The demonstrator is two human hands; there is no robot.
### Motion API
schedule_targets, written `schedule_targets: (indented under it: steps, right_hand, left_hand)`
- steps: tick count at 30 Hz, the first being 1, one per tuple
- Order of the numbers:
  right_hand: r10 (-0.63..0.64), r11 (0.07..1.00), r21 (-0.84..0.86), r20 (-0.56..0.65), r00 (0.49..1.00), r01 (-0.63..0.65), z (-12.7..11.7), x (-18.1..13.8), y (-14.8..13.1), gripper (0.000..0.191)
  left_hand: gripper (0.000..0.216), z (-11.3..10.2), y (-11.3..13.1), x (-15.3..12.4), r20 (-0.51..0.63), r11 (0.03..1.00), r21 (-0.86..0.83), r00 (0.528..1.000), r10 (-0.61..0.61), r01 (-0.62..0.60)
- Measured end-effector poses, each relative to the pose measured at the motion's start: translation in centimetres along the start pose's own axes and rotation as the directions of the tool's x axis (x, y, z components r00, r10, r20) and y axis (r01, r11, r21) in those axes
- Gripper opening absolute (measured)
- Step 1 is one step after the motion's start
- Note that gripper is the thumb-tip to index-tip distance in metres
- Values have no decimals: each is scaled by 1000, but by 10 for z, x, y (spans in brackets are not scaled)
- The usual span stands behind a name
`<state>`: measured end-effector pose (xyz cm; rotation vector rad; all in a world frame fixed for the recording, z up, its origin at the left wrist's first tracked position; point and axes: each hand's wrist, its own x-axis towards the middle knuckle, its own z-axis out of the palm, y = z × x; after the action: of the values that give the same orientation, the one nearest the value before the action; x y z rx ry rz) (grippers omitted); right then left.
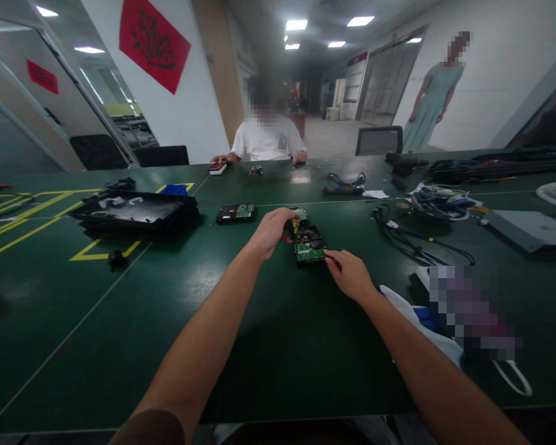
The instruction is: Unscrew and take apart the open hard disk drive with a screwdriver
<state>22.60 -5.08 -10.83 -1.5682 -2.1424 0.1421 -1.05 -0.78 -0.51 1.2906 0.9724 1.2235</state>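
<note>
A hard drive [310, 250] lies on the green tabletop in front of me, its green circuit board facing up. My left hand [274, 230] is closed over its far left side, with the fingers curled round a small yellow-and-black piece [295, 227]. That piece looks like a tool handle, but the hand hides most of it. At the drive's right edge, my right hand [349, 272] pinches the near corner between thumb and fingers. Just beyond, another green circuit board [301, 214] shows partly behind my left fingers. A separate hard drive [236, 213] rests to the left.
At left stands a black tray [134, 207] near a small black piece [117, 259]. Cables [421, 238], a grey metal box [532, 230] and a blue-and-white cloth item [421, 321] lie at right. A person [269, 139] sits opposite; another person [433, 102] stands far right.
</note>
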Motion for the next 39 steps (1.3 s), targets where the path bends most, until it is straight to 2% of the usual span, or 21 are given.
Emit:
schedule_targets:
  steps: [5, 11, 18, 22, 25, 28, 31, 35, 39]
  right_hand:
    - [-10, 1000, 2, -5, 1000, 10, 2, 0, 1, 40]
    - [-7, 1000, 17, -1, 1000, 7, 1, 0, 0, 40]
    - [-16, 1000, 11, -13, 1000, 16, 1, 0, 0, 39]
    - [-16, 1000, 17, -9, 1000, 16, 1, 0, 1, 39]
    - [-16, 1000, 14, -6, 1000, 16, 0, 0, 1, 39]
    - [-14, 1000, 14, -8, 1000, 14, 0, 0, 1, 40]
    - [-8, 1000, 15, -2, 1000, 8, 0, 0, 1, 40]
    - [-20, 1000, 11, -11, 1000, 20, 0, 1, 0, 39]
    - [-13, 1000, 4, -5, 1000, 13, 0, 1, 0, 40]
  left_hand:
    - [20, 8, 1, -2, 86, 964, -209, 985, -147, 162]
    - [24, 7, 0, 0, -12, 993, -98, 998, -68, 67]
    - [18, 13, 5, -8, 79, 994, -86, 995, -63, 70]
    - [14, 18, 2, -8, 2, 994, -112, 1000, -17, 18]
    - [17, 17, 1, -6, -42, 998, -13, 997, 60, -61]
    - [22, 14, 2, -6, -27, 993, 64, 995, 99, -97]
    - [22, 13, 3, -6, 34, 998, 25, 997, 63, -64]
    - [21, 13, 1, -5, 109, 988, -145, 993, -38, 54]
    - [19, 10, -3, -1, 94, 983, -174, 994, -46, 62]
